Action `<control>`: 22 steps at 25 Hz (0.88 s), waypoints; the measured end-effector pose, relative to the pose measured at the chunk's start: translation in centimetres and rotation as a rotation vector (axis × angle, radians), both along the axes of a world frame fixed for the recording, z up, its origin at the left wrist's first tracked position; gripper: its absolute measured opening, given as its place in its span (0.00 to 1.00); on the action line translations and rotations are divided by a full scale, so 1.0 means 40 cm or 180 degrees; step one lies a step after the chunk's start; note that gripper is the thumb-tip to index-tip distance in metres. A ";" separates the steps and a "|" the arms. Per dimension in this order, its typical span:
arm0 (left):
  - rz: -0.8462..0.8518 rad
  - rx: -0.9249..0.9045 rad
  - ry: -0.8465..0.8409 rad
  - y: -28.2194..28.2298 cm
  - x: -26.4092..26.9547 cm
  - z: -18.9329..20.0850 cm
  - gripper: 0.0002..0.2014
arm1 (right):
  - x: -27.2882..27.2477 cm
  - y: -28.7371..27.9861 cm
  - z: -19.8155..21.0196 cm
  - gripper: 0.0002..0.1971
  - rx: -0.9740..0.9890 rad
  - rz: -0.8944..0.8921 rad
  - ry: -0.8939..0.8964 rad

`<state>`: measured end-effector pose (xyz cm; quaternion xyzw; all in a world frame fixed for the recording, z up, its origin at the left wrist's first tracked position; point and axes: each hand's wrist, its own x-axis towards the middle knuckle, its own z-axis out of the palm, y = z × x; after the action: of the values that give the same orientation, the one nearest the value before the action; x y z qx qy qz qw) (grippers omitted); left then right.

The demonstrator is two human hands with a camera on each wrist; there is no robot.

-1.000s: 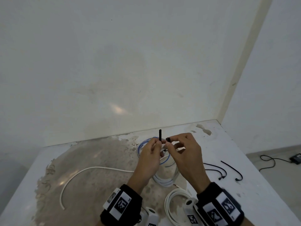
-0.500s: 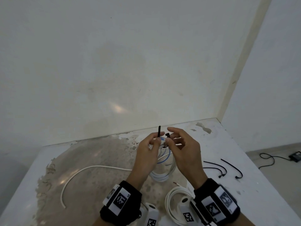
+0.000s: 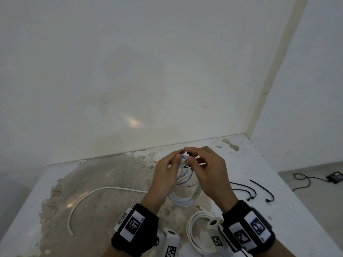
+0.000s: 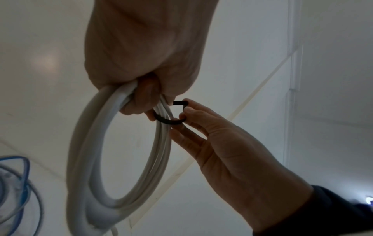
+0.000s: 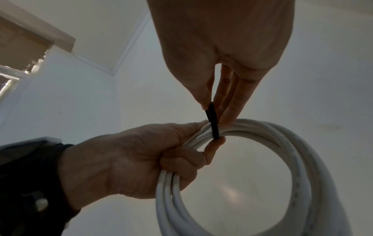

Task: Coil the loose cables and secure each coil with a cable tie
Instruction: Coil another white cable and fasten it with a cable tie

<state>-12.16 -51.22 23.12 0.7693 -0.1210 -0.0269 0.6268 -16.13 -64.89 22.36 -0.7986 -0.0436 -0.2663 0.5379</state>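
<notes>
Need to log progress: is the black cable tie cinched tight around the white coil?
Not tight. The cable tie loops loosely round the white coil, a gap showing, pinched by the right hand.

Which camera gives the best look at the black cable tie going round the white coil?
Left wrist view: the cable tie shows as an open loop around the coil. The right wrist view shows only a short black strip; the head view, a speck between the hands.

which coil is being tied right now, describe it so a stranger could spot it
Start at the table, near its far right corner, where both hands meet above it. The white coil hangs from the left hand while the right hand pinches a black tie round it. The other white coil lies flat, untouched.
</notes>
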 end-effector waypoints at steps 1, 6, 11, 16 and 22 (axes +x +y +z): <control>0.0010 -0.0065 0.0028 0.000 -0.004 0.004 0.13 | -0.001 0.000 -0.003 0.12 -0.0010 0.0009 -0.0008; -0.0008 -0.0272 0.0229 -0.004 -0.009 0.011 0.15 | -0.004 0.014 -0.022 0.13 -0.0058 0.0083 0.0035; 0.0118 -0.0417 0.0424 -0.001 -0.001 0.000 0.12 | -0.004 0.015 -0.037 0.12 0.0304 0.0123 0.0135; 0.0146 -0.0697 0.0963 0.006 0.004 -0.002 0.12 | -0.005 0.022 -0.039 0.12 0.0844 0.0015 0.0243; 0.0183 -0.0828 0.1133 0.005 0.011 -0.007 0.12 | -0.003 0.024 -0.041 0.11 0.0940 -0.0019 0.0177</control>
<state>-11.71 -51.01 22.83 0.6681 0.0111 -0.1286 0.7328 -16.24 -63.92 20.72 -0.7180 0.0133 -0.2492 0.6498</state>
